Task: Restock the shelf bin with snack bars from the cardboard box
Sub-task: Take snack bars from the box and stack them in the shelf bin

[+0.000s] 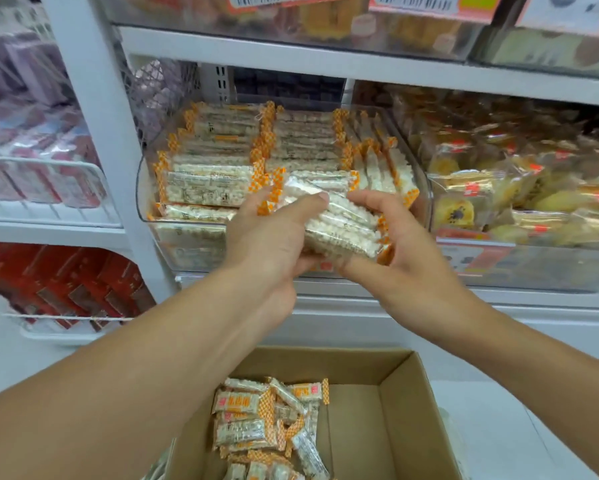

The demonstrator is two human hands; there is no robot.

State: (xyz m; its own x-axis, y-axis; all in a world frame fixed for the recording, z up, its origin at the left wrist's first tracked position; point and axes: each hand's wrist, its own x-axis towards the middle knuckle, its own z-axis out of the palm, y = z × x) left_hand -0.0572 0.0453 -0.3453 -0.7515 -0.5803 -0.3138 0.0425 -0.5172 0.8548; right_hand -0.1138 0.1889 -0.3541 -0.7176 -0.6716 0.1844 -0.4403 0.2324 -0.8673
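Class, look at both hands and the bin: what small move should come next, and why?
Probably lower the bundle of bars into the bin's front right gap. The left hand and right hand grip the bundle just above the bin's front edge; the left rows look full, and more bars wait in the box.

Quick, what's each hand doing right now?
Left hand: grips the stack of snack bars.
Right hand: grips the same stack from the other end.
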